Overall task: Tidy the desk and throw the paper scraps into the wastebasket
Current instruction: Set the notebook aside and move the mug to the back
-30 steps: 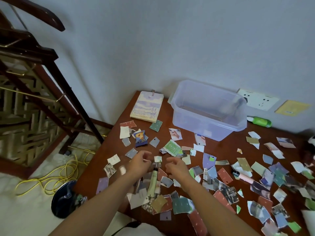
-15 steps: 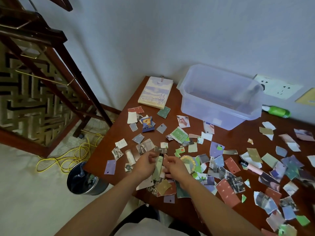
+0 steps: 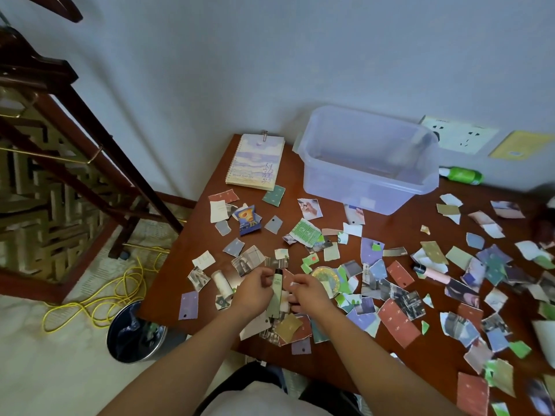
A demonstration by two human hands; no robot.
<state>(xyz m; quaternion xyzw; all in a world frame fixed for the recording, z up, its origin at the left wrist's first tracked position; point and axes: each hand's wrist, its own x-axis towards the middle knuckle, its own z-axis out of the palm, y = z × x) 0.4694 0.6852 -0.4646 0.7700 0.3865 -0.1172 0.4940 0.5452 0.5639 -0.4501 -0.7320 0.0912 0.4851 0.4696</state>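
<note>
- left hand (image 3: 253, 291) pinches a pale green tube (image 3: 276, 294) near its cap, probably lifting it clear of the pile so it isn't binned
- right hand (image 3: 306, 292) curled just beside the tube; can't tell what it holds
- wastebasket (image 3: 136, 331) on floor by the desk (image 3: 399, 231) near-left corner, in easy reach
- paper scraps (image 3: 398, 322) cover most of the desk
- notebook (image 3: 255, 160) and clear box (image 3: 369, 157) by the far wall, out of the mess

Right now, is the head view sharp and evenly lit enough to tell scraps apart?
Head view: soft, dim light, no hard shadows; scraps near the left hand and right hand read sharp; the desk goes dark and smeary at its right edge; wide-angle distortion bends the wall; the clear bin shows little glare.
</note>
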